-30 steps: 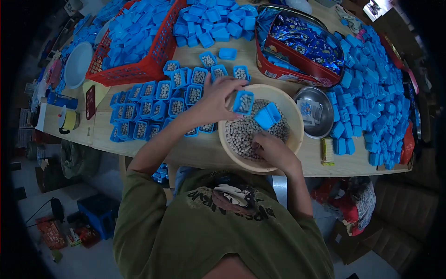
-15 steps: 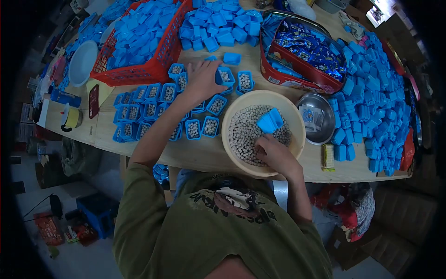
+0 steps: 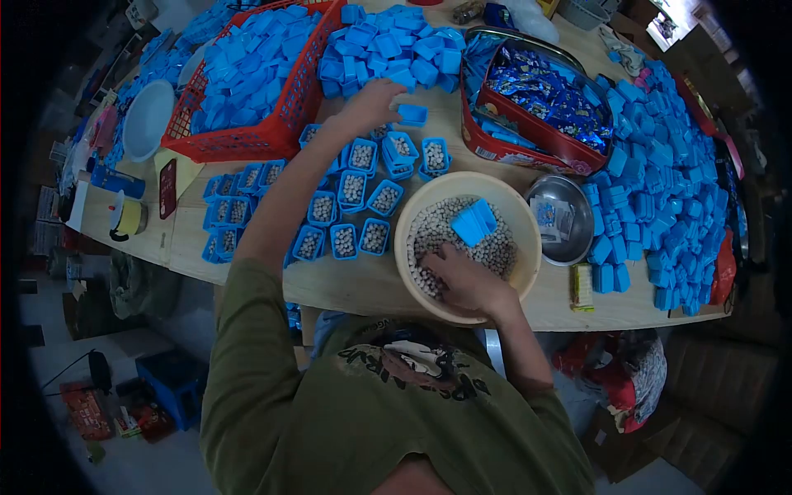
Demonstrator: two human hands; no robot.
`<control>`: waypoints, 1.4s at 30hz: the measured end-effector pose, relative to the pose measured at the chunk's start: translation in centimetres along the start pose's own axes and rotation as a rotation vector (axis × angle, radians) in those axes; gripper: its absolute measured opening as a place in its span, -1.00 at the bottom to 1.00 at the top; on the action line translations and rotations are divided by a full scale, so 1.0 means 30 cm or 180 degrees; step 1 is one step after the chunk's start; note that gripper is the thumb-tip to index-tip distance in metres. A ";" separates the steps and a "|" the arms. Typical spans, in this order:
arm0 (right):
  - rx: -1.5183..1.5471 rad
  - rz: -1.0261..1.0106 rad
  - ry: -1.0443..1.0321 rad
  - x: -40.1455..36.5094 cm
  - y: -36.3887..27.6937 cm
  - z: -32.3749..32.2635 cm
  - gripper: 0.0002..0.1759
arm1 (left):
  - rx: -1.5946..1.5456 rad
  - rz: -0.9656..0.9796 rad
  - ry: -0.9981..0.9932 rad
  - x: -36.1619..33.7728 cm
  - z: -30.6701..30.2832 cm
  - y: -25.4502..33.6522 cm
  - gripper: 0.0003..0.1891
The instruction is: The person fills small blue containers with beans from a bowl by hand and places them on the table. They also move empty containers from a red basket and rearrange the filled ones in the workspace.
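My left hand (image 3: pixel 373 106) reaches out over the far side of the filled blue tubs, thumb and fingers apart. Near its fingertips lie a small blue tub (image 3: pixel 412 115) and the front of a heap of blue tubs (image 3: pixel 392 45). Inside a cream basin (image 3: pixel 530 210), my right hand (image 3: pixel 464 280) rests with its fingers loosely spread among small pale round beads (image 3: pixel 495 257). A short stack of blue tubs (image 3: pixel 473 223) lies tilted on those beads, just beyond the right hand. Blue tubs filled with beads (image 3: pixel 351 188) stand in a cluster left of the basin, partly hidden under my left forearm.
A red basket (image 3: pixel 239 140) of blue pieces stands at the back left. Behind the basin is a red tin (image 3: pixel 536 153) with blue packets. A metal bowl (image 3: pixel 582 239) and a yellow packet (image 3: pixel 582 287) sit right of it, beside a large heap of blue containers (image 3: pixel 652 181).
My left hand has moved away from me, off the filled tubs toward the heap. My right hand has shifted left in the beads, and its fingers have spread.
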State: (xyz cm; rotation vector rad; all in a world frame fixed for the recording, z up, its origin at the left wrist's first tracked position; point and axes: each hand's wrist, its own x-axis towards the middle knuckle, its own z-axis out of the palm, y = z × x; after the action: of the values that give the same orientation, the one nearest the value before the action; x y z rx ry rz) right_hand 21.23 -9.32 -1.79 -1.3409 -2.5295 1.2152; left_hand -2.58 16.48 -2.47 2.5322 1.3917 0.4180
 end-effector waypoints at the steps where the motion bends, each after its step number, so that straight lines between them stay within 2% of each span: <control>1: -0.0026 -0.0033 -0.0139 0.006 0.005 -0.001 -0.39 | 0.0422 0.0209 -0.0237 0.034 0.011 0.008 -0.33; 2: -0.0036 -0.0015 -0.0123 0.005 0.005 -0.007 -0.39 | 0.0415 0.0232 -0.0227 0.062 0.023 0.016 -0.33; 4: -0.0002 0.0116 -0.0207 -0.011 0.005 -0.009 -0.57 | 0.0943 0.0134 -0.0862 0.102 0.053 0.038 -0.34; 8: 0.0164 0.0137 -0.0371 -0.027 0.053 -0.013 -0.68 | 0.0761 -0.0117 -0.1244 0.137 0.091 0.007 -0.32; 10: 0.0398 0.0035 -0.0271 -0.037 0.089 -0.009 -0.73 | 0.0190 -0.0109 0.0121 0.081 0.042 0.021 -0.35; 14: 0.0790 -0.0090 -0.0015 -0.077 0.079 -0.079 -0.74 | -0.0558 -0.0011 0.0497 -0.101 -0.124 0.187 -0.45; 16: 0.0989 -0.0529 0.0628 -0.095 0.056 -0.115 -0.75 | -0.1326 0.0297 -0.0174 -0.225 -0.171 0.309 -0.49; 20: 0.0888 -0.0362 0.1008 -0.119 -0.062 -0.207 -0.76 | -0.1414 0.0650 -0.0570 -0.384 -0.092 0.427 -0.49; 22: 0.0695 -0.0403 0.1450 -0.109 -0.108 -0.224 -0.76 | -0.1633 0.0757 -0.0733 -0.421 -0.047 0.463 -0.50; 29: 0.0592 -0.0643 0.1761 -0.050 -0.108 -0.184 -0.69 | -0.1870 0.0327 -0.1128 -0.440 -0.053 0.541 -0.50; 42: 0.0790 -0.0442 0.1634 -0.081 -0.111 -0.184 -0.59 | -0.1690 0.0504 -0.0796 -0.453 -0.019 0.521 -0.48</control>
State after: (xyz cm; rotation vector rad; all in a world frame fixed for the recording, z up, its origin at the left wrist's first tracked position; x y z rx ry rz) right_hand 22.47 -8.70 4.95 -1.2049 -2.0069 0.9643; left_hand 2.55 -3.24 1.25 2.1670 0.8534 0.4144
